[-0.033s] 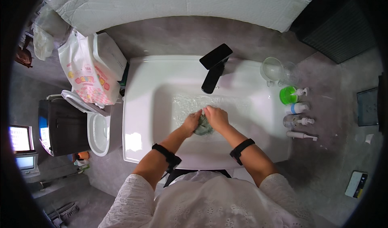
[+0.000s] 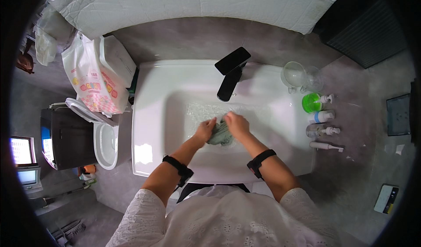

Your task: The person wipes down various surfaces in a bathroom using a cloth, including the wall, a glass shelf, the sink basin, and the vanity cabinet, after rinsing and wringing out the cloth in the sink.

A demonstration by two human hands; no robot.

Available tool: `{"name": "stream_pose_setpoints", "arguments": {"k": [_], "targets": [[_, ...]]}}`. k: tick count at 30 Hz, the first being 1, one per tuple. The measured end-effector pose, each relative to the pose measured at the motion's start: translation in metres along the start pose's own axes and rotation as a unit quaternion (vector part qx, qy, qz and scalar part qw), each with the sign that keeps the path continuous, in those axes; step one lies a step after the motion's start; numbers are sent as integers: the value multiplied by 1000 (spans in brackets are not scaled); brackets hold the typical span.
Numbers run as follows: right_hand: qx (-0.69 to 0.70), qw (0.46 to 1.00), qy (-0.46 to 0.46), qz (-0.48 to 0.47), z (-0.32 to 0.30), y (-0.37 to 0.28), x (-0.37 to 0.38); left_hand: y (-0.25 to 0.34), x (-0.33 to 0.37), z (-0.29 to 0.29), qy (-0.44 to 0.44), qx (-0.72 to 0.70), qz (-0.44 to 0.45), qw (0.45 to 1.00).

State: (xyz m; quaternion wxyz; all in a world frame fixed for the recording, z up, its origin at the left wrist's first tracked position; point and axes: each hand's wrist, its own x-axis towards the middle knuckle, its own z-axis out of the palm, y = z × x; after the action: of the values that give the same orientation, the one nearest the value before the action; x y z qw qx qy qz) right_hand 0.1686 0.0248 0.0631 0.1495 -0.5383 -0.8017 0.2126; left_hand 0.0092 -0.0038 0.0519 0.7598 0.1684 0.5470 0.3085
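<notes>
A grey-green cloth (image 2: 221, 135) is bunched between my two hands, low in a white washbasin (image 2: 149, 102) with rippling water. My left hand (image 2: 206, 131) closes on the cloth's left side. On the right, my right hand (image 2: 237, 125) pinches its upper edge, and the cloth hangs and spreads between them toward me. The black faucet (image 2: 230, 85) stands just beyond my hands at the basin's back edge. My fingertips are partly hidden by the backs of my hands.
Along the right rim stand two clear cups (image 2: 293, 74), a green pump bottle (image 2: 311, 103), more bottles (image 2: 316, 131) and an electric toothbrush (image 2: 325, 146). To the left are a toilet (image 2: 106, 146) and a white-and-pink plastic bag (image 2: 94, 87).
My hands have moved slightly apart, the right one a little to the right. The cloth between them is more spread out than before.
</notes>
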Motion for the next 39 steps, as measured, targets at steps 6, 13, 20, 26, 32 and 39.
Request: {"name": "stream_pose_setpoints", "arguments": {"k": [6, 13, 20, 26, 32, 39], "targets": [[-11, 989, 48, 139, 21, 38, -23, -27, 2, -43, 183, 527, 238, 795], [342, 935, 41, 86, 19, -62, -31, 1, -2, -7, 0, -158, -112, 981], [67, 994, 85, 11, 5, -27, -24, -8, -1, 22, -126, -137, -33, 982], [7, 985, 59, 163, 1, 13, 2, -12, -8, -36, 118, 105, 26, 987], [279, 947, 4, 158, 47, 34, -19, 14, -19, 14, 42, -17, -116, 992], [225, 973, 50, -29, -3, -99, -52, -9, 9, -21, -215, -256, -75, 939]]}}
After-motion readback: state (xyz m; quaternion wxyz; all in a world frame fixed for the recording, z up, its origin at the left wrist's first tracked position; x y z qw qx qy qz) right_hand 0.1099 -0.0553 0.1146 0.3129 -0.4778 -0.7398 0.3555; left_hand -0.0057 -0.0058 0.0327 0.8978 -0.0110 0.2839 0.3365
